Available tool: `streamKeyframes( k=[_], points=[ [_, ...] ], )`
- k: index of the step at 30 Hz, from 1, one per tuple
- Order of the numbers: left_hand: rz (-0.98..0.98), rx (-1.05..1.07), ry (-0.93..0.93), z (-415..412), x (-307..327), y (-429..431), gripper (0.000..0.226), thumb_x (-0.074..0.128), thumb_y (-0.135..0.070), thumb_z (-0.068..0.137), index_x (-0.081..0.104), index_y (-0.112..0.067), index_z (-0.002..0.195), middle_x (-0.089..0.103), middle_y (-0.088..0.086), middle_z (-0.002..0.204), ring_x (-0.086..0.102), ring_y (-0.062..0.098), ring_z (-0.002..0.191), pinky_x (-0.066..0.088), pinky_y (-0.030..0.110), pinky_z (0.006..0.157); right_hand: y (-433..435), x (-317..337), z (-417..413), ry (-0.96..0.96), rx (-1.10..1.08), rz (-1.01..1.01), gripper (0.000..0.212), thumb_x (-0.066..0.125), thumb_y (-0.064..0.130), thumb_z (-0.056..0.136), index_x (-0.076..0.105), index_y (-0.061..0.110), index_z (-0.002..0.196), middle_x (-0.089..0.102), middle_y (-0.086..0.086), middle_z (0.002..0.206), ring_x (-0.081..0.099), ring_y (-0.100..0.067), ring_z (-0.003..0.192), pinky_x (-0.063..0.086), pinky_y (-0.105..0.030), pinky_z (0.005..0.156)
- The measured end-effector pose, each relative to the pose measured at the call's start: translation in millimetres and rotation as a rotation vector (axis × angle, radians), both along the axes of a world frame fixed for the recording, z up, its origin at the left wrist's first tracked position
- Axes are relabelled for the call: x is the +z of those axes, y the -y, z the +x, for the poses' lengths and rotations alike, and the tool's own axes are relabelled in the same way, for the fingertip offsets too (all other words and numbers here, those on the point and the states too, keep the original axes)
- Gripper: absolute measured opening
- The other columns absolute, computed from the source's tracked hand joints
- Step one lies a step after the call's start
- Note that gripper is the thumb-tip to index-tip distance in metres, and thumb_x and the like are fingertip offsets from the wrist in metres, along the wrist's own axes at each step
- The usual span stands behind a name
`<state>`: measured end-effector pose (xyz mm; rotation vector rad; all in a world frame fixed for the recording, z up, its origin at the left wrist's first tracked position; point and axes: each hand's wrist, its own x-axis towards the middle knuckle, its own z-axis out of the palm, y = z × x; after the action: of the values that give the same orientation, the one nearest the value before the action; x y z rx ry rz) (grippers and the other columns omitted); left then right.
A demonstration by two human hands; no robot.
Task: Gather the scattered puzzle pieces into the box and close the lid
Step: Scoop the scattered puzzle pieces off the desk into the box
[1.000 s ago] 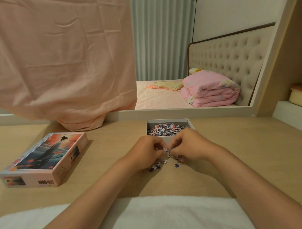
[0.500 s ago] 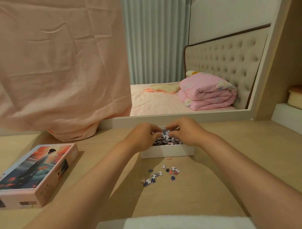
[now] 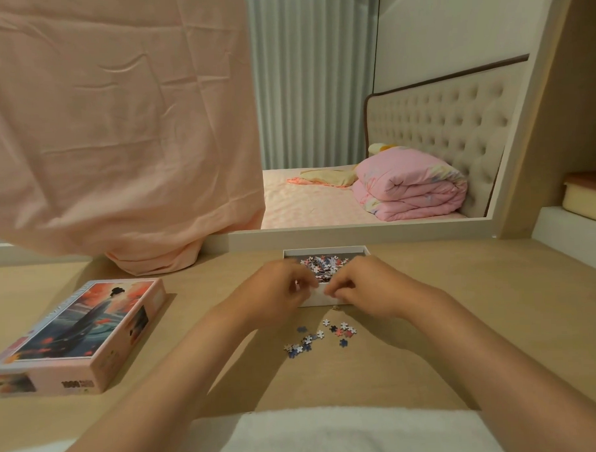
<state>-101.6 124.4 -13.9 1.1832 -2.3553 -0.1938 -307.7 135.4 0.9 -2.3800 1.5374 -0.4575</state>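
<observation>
head view, the only one here: both hands are at the near wall of the open box (image 3: 324, 250). the left hand (image 3: 278, 290) and right hand (image 3: 363, 287) are nearly touching, with fingers curled inward over the rim. it's a bit blurred, so i honestly can't tell if they're pinching pieces or holding nothing. the box sits at the back of the bench (image 3: 478, 304) with a heap of pieces (image 3: 321, 264) already inside. a small scatter of loose pieces (image 3: 322, 336) lies on the bench just in front of it, between the forearms. one stray piece (image 3: 336, 307) sits right against the box's front wall. the lid (image 3: 77, 335) lies picture side up, well apart to the left.

my take on doing this step well: if anything is in those fingers, let go well over the heap and not at the rim, so nothing bounces back out. for what's on the bench, cup both hands and sweep the scatter into one pile before lifting it. don't miss that stray by the wall. only then fetch the lid.
</observation>
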Motion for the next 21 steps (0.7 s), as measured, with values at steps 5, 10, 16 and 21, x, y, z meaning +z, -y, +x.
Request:
streamKeyframes(
  k=[5, 10, 16, 21],
  points=[
    [0.226, -0.001, 0.248, 11, -22, -16, 0.045, 0.067, -0.052, 0.081, 0.065, -0.031, 0.121, 0.052, -0.011, 0.113, 0.049, 0.005, 0.105, 0.042, 0.025, 0.093, -7, -21, 1, -0.229, 0.034, 0.046, 0.023, 0.05, 0.004, 0.089, 0.067, 0.016, 0.079, 0.059, -0.003, 0.078, 0.049, -0.019, 0.072, 0.044, -0.033, 0.07],
    [0.172, -0.059, 0.17, 5, -36, -14, 0.038, 0.067, -0.042, 0.086, 0.066, -0.031, 0.122, 0.051, -0.007, 0.106, 0.051, 0.006, 0.096, 0.042, 0.024, 0.09, -13, -20, -1, -0.101, 0.023, 0.089, 0.03, 0.056, 0.009, 0.092, 0.076, 0.029, 0.102, 0.071, 0.011, 0.1, 0.063, -0.006, 0.086, 0.051, -0.025, 0.083],
    [0.159, -0.077, 0.099, 3, -29, -14, 0.03, 0.066, -0.039, 0.089, 0.069, -0.029, 0.117, 0.059, -0.009, 0.102, 0.057, 0.005, 0.086, 0.046, 0.022, 0.08, -16, -14, -11, -0.042, 0.007, 0.16, 0.034, 0.073, 0.026, 0.085, 0.069, 0.028, 0.118, 0.066, 0.017, 0.095, 0.06, 0.0, 0.081, 0.045, -0.018, 0.078],
    [0.163, -0.012, 0.179, 28, -24, -15, 0.031, 0.07, -0.045, 0.08, 0.071, -0.035, 0.109, 0.059, -0.017, 0.092, 0.055, 0.0, 0.079, 0.047, 0.021, 0.075, -17, -21, -13, -0.216, 0.0, 0.197, 0.028, 0.077, 0.039, 0.077, 0.063, 0.015, 0.083, 0.057, 0.002, 0.075, 0.053, -0.015, 0.07, 0.044, -0.03, 0.07]
  ],
)
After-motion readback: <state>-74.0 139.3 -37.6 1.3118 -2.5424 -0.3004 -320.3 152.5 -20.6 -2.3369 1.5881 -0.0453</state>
